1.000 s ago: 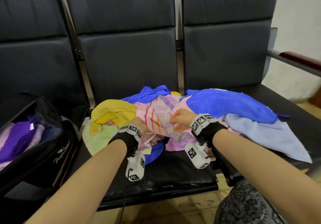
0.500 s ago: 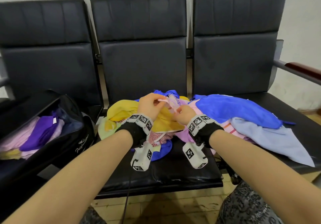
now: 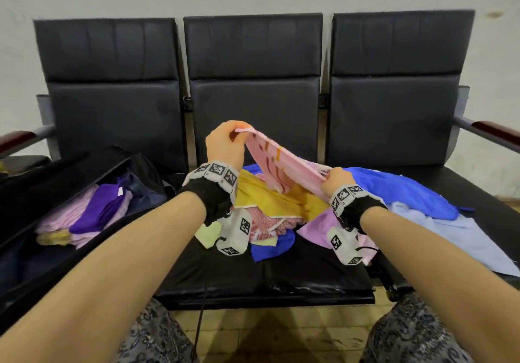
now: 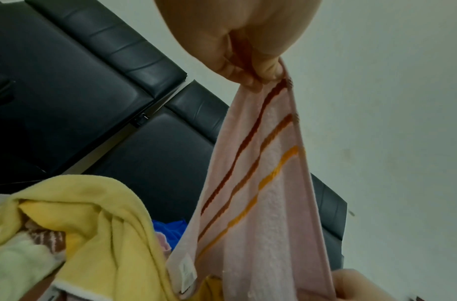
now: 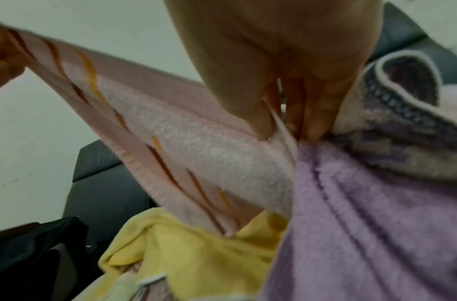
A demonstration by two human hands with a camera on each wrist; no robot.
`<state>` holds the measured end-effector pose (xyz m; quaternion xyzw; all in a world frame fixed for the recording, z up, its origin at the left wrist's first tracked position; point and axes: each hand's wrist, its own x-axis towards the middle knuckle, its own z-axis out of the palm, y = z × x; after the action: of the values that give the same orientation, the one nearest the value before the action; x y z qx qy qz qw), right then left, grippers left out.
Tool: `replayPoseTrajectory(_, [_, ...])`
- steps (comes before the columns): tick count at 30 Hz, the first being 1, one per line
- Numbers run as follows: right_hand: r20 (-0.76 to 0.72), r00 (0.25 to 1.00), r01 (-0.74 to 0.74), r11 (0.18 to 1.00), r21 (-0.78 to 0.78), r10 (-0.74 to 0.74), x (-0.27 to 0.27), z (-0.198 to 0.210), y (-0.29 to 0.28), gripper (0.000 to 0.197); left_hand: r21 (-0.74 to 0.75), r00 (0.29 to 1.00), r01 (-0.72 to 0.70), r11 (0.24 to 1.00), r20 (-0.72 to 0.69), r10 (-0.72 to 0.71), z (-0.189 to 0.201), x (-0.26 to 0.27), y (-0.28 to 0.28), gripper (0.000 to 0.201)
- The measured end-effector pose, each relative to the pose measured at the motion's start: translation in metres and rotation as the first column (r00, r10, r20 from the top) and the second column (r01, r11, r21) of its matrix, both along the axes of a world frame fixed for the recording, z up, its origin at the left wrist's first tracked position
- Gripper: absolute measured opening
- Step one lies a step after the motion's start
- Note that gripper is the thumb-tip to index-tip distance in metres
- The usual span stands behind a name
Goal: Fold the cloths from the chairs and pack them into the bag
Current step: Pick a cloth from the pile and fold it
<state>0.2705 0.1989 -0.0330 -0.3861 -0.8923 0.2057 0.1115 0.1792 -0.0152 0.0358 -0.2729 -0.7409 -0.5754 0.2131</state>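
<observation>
A pink towel with red and orange stripes (image 3: 284,162) (image 4: 258,193) (image 5: 186,142) is stretched in the air above the cloth pile. My left hand (image 3: 225,144) (image 4: 250,67) pinches its upper corner, raised over the middle seat. My right hand (image 3: 336,178) (image 5: 291,122) pinches the other end lower down, beside the blue cloth (image 3: 399,191). Under the towel lie a yellow cloth (image 3: 275,199) (image 4: 106,224), a lilac cloth (image 3: 318,224) (image 5: 376,224) and others. The open black bag (image 3: 135,165) stands on the left seat with folded purple and pink cloths (image 3: 98,210) inside.
Three black padded chairs (image 3: 253,103) stand in a row against a pale wall. Armrests (image 3: 489,132) stick out at both ends. A light blue cloth (image 3: 461,236) spreads over the right seat. The front of the middle seat (image 3: 253,275) is bare.
Both hands have lifted the pink striped towel out of the pile. The left hand rose and moved apart from the right, pulling the towel taut between them.
</observation>
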Motion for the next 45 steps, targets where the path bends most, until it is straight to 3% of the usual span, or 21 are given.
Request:
replayPoseTrajectory(4, [-0.024, 0.999, 0.029, 0.997, 0.067, -0.028, 0.002, 0.03, 0.015, 0.026, 0.035, 1.0, -0.016, 0.999, 0.022, 0.015, 0.014, -0.005, -0.005, 0.016])
replayPoseTrajectory(10, [-0.286, 0.957, 0.068, 0.995, 0.07, -0.045, 0.013, 0.109, 0.058, 0.024, -0.05, 0.998, 0.051, 0.997, 0.038, -0.049, 0.035, -0.007, 0.006, 0.017])
replayPoseTrajectory(15, [-0.599, 0.8, 0.046, 0.993, 0.109, 0.029, 0.021, 0.151, 0.07, 0.031, 0.033, 0.996, 0.051, 0.998, 0.07, -0.053, 0.054, -0.003, 0.02, 0.015])
replayPoseTrajectory(21, [-0.778, 0.601, -0.114, 0.983, 0.144, 0.184, 0.007, 0.19, 0.053, 0.031, 0.118, 0.987, -0.096, 0.988, 0.141, 0.079, 0.073, -0.011, 0.014, 0.021])
replayPoseTrajectory(25, [-0.817, 0.519, -0.201, 0.965, 0.168, 0.251, -0.005, 0.218, 0.026, 0.017, -0.001, 0.993, -0.035, 0.999, 0.115, 0.035, 0.078, -0.015, 0.009, 0.032])
replayPoseTrajectory(28, [-0.803, 0.516, -0.309, 0.939, 0.151, 0.299, -0.016, 0.219, -0.002, 0.013, -0.194, 0.988, 0.139, 0.971, 0.093, -0.122, 0.078, -0.012, 0.021, 0.061])
replayPoseTrajectory(31, [-0.754, 0.53, -0.455, 0.881, 0.132, 0.387, -0.021, 0.204, -0.031, 0.008, -0.333, 0.97, 0.244, 0.911, 0.096, -0.225, 0.081, 0.01, 0.034, 0.049])
replayPoseTrajectory(34, [-0.738, 0.513, -0.593, 0.803, 0.064, 0.438, -0.018, 0.184, -0.053, 0.012, -0.482, 0.997, 0.073, 0.873, 0.063, -0.049, 0.081, 0.023, 0.037, 0.04])
replayPoseTrajectory(36, [-0.73, 0.525, -0.619, 0.785, 0.026, 0.438, -0.018, 0.168, -0.057, 0.013, -0.49, 0.994, 0.005, 0.872, 0.095, 0.048, 0.077, 0.023, 0.032, 0.034])
replayPoseTrajectory(40, [-0.654, 0.675, -0.589, 0.784, -0.198, 0.342, -0.012, 0.111, -0.06, 0.016, -0.458, 0.983, -0.045, 0.888, 0.139, 0.122, 0.067, 0.015, 0.008, 0.03])
replayPoseTrajectory(42, [-0.491, 0.791, -0.564, 0.744, -0.357, 0.364, -0.001, 0.076, -0.066, 0.01, -0.44, 0.974, -0.08, 0.894, 0.157, 0.165, 0.062, 0.009, -0.003, 0.032])
replayPoseTrajectory(43, [-0.342, 0.845, -0.529, 0.735, -0.425, 0.41, 0.005, 0.057, -0.07, 0.011, -0.433, 0.968, -0.101, 0.896, 0.166, 0.189, 0.06, 0.007, -0.006, 0.032])
replayPoseTrajectory(45, [-0.054, 0.878, -0.428, 0.73, -0.533, 0.475, 0.015, 0.015, -0.08, 0.021, -0.42, 0.951, -0.127, 0.898, 0.205, 0.231, 0.058, 0.003, -0.011, 0.032])
